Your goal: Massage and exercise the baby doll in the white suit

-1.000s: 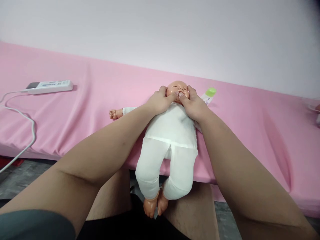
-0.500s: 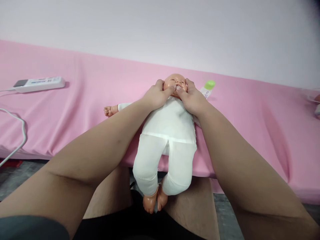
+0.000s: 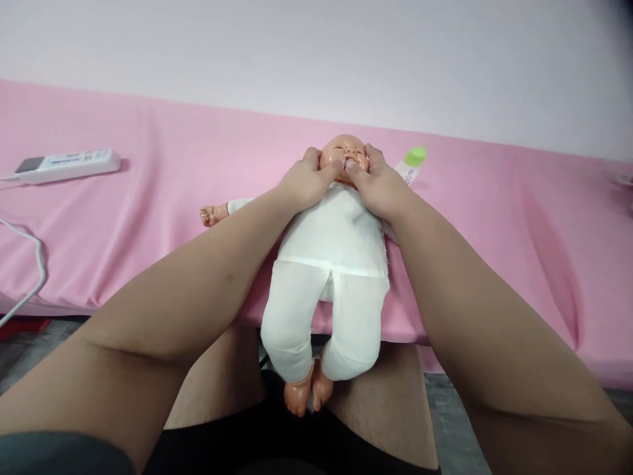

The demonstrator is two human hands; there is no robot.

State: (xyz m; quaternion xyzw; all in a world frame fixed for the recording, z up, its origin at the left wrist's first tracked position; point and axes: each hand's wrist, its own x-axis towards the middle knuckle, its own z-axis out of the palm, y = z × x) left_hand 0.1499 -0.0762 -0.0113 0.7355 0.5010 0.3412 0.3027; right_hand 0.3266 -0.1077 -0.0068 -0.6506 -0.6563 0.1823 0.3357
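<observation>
A baby doll [image 3: 333,231] with a white cloth body lies face up on a pink sheet [image 3: 178,152], its legs hanging over the front edge. My left hand [image 3: 311,181] cups the left side of the doll's head, thumb on the chin by the mouth. On the other side, my right hand [image 3: 378,185] holds the head the same way, its thumb meeting the other at the mouth. The fingers behind the head are partly hidden. One doll arm stretches out to the left; the other is mostly hidden under my right forearm.
A bottle with a green cap [image 3: 414,158] lies just beyond my right hand. At the left rests a white power strip [image 3: 69,165], and a white cable [image 3: 40,264] runs over the sheet's edge. A pale wall [image 3: 316,59] stands behind. My thighs are below the front edge.
The whole view has shifted slightly, so things appear a little higher and further left. Both hands keep the same hold on the doll's head.
</observation>
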